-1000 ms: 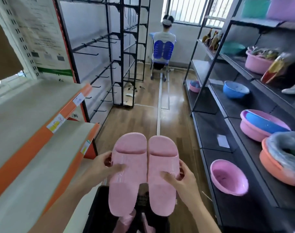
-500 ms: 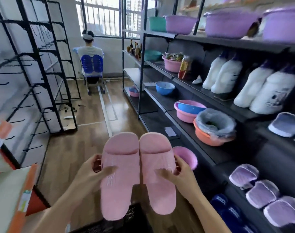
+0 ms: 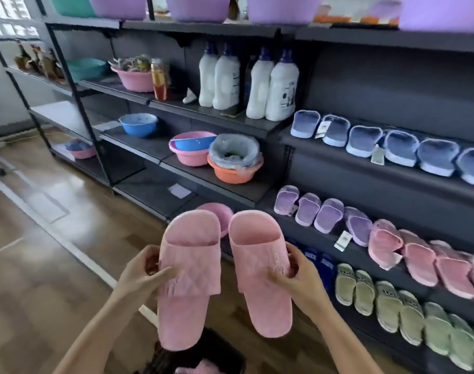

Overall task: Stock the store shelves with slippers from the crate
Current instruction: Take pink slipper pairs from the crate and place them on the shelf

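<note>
I hold two pink slippers upright in front of me, toes up. My left hand [image 3: 143, 273] grips the left pink slipper [image 3: 188, 276] at its strap. My right hand [image 3: 298, 282] grips the right pink slipper [image 3: 260, 273] the same way. A narrow gap separates the two slippers. Below them lies the black crate [image 3: 192, 357] with more pink inside. To the right, the dark slipper shelves [image 3: 392, 268] carry a row of purple and pink slippers [image 3: 416, 257], with blue slippers [image 3: 365, 136] above and green slippers [image 3: 392, 309] below.
Left of the slipper shelves stand plastic basins: a pink one holding a blue one [image 3: 192, 152], an orange one with a bag [image 3: 234, 163], a blue bowl [image 3: 138, 124]. White detergent bottles [image 3: 257, 82] fill the shelf above. Wooden floor [image 3: 41, 265] stretches to the left.
My view has swung right, from the aisle to the shelves of slippers. The two pink slippers stay in my hands and have drawn slightly apart.
</note>
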`<act>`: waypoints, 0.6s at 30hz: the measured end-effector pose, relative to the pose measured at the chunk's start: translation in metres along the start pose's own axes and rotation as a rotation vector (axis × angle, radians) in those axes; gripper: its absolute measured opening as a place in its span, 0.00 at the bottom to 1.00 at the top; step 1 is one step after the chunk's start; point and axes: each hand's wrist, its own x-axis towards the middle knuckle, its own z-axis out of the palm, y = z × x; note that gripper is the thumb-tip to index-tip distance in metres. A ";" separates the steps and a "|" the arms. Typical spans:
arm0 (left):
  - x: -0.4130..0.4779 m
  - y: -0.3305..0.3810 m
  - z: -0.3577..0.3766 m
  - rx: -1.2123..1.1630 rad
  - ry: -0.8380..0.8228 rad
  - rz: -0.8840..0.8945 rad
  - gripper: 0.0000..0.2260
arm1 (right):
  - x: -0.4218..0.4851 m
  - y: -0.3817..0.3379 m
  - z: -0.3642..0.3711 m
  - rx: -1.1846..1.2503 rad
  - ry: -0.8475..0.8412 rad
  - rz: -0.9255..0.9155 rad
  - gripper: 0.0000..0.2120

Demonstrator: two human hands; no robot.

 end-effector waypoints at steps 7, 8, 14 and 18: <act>0.013 0.029 0.073 0.015 -0.297 0.078 0.33 | -0.049 0.036 -0.060 -0.007 0.287 0.146 0.39; 0.013 0.036 0.085 0.026 -0.343 0.089 0.36 | -0.057 0.041 -0.069 -0.013 0.327 0.165 0.39; 0.001 0.064 0.156 0.068 -0.521 0.144 0.32 | -0.108 0.066 -0.124 0.012 0.517 0.212 0.35; -0.022 0.083 0.211 0.072 -0.580 0.162 0.22 | -0.144 0.082 -0.164 0.029 0.592 0.235 0.39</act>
